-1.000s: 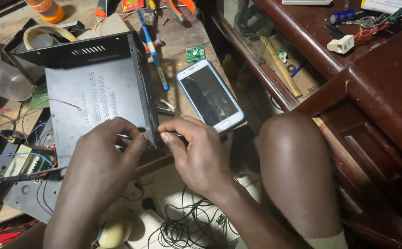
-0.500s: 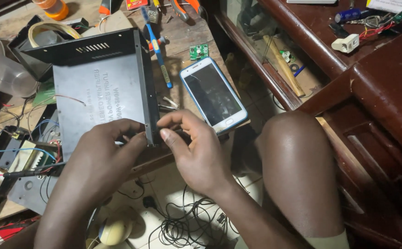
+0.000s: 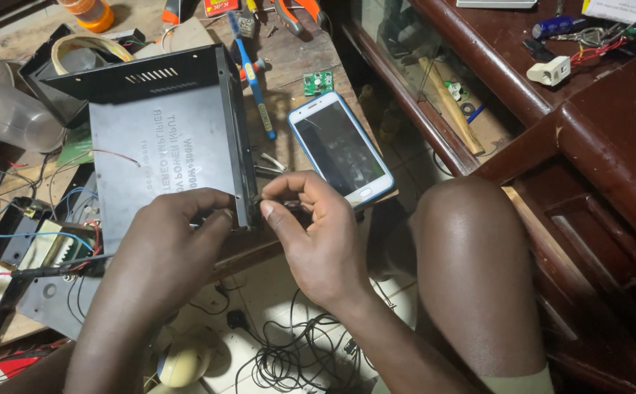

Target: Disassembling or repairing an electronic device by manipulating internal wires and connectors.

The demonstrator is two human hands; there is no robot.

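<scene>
A black metal device case (image 3: 164,138) lies upside down on a cluttered wooden bench. My left hand (image 3: 168,244) rests on its near right corner, fingers pressing the edge. My right hand (image 3: 318,233) is at the same corner, thumb and forefinger pinched on a small dark part against the case's side wall; what the part is cannot be told. A white-framed smartphone (image 3: 341,149) lies face up just right of the case, beyond my right hand.
A blue-handled screwdriver (image 3: 253,80), orange pliers (image 3: 296,11) and a small green circuit board (image 3: 318,82) lie behind the phone. Circuit parts and coloured wires (image 3: 33,241) sit at left. Black cables (image 3: 288,357) lie on the tiled floor. My knee (image 3: 471,255) and a dark wooden cabinet (image 3: 588,146) are at right.
Both hands stay at the case's near right corner. My right thumb and forefinger have pinched closer against the case's side. The view has shifted slightly.
</scene>
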